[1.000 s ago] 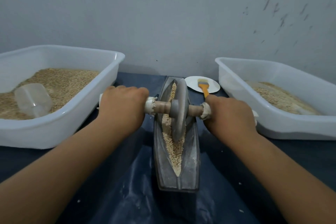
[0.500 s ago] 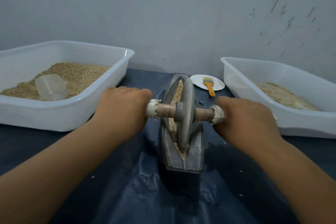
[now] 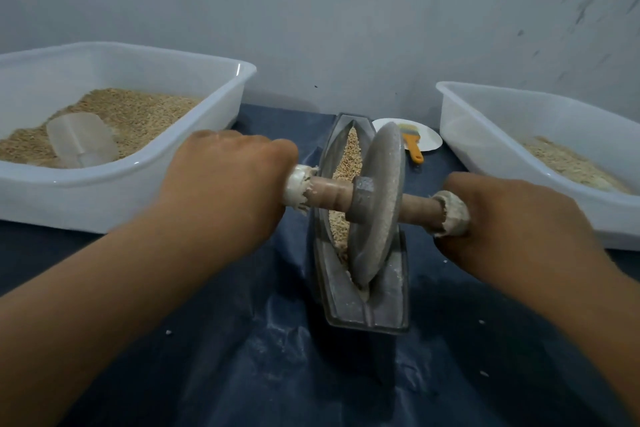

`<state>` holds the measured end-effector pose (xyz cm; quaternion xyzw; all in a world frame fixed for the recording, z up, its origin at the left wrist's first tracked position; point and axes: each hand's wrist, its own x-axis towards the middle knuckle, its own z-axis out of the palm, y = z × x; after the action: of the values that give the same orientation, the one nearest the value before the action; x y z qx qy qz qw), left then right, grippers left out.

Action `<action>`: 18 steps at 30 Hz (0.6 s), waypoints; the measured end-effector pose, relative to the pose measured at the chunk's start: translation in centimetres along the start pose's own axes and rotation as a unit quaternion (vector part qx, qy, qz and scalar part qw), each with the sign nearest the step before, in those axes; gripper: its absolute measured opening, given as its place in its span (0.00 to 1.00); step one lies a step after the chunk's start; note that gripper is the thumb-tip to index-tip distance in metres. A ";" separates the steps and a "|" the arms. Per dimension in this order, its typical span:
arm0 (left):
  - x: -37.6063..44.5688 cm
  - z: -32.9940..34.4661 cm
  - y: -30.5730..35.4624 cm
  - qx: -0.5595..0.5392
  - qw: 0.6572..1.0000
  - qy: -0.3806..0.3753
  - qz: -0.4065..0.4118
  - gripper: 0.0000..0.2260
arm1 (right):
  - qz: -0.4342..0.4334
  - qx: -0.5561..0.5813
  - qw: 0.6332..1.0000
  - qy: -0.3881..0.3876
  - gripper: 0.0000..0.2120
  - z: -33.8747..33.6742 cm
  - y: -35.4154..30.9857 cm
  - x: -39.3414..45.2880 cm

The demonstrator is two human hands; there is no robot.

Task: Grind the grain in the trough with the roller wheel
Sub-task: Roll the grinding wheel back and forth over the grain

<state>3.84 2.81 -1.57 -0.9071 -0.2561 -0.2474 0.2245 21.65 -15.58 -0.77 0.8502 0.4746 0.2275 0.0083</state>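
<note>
Centrally, the trough (image 3: 363,298) runs lengthwise near to far with grain (image 3: 349,163) inside, the roller wheel (image 3: 375,204) standing in its near end, axle crosswise, left hand (image 3: 225,184) and right hand (image 3: 502,218) each curled tightly around a handle end.

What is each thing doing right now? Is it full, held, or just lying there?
Left hand: grips the axle.
Right hand: grips the axle.
Wheel: upright in the trough's near part.
Trough: holds grain.
Left tub: part full, scoop lying inside.
Right tub: a little grain.
Brush: lying on a plate.
</note>
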 end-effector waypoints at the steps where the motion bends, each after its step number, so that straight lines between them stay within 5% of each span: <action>1: 0.3 0.4 0.0 0.000 1.000 -0.003 0.003 0.14 | 0.002 -0.003 1.000 -0.006 0.10 0.5 0.1 0.5; 18: 9.0 6.7 -0.4 -0.059 0.994 -0.081 -0.051 0.07 | 0.052 0.054 0.997 -0.014 0.04 6.8 1.1 11.1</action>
<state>12.53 9.89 -1.61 -0.9216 -0.3039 -0.1991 0.1365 30.13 -5.80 -2.42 0.8758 0.4415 0.1900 -0.0433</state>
